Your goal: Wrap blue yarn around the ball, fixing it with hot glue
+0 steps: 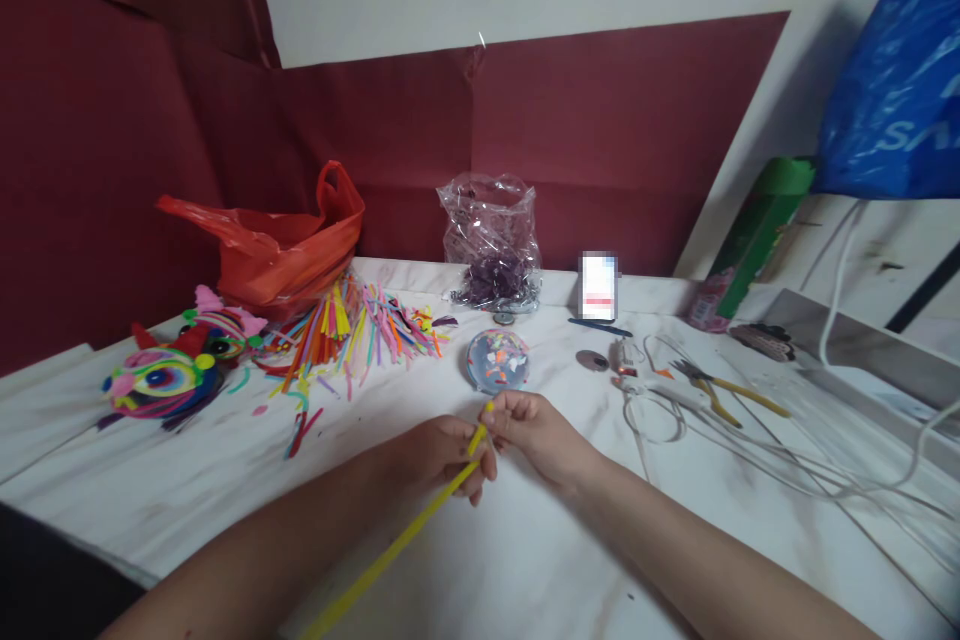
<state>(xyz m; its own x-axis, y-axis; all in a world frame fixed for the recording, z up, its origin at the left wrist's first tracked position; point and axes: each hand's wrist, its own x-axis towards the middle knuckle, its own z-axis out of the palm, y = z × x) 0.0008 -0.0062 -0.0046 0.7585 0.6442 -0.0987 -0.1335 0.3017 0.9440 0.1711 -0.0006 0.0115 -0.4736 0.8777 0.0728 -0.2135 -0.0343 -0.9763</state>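
Observation:
A long yellow pipe cleaner [397, 548] runs from the bottom edge up to my two hands. My left hand [450, 452] is closed around it, with the short upper end sticking out past the fingers. At that tip, the fingers of my right hand [525, 425] pinch the yellow strand. Just beyond both hands sits a round clear dish [498, 360] holding small colored bits. To the left lie a bundle of colorful pipe cleaners [360, 320] and a decorated fish-like figure [165, 382], with a second one partly hidden behind it.
A red plastic bag [289, 245] and a clear bag with dark purple material [491, 255] stand along the back. Right of center are a phone [598, 286], yellow-handled pliers [724, 392], a glue gun [652, 385] and white cables [795, 475]. A green box [761, 240] leans at the far right.

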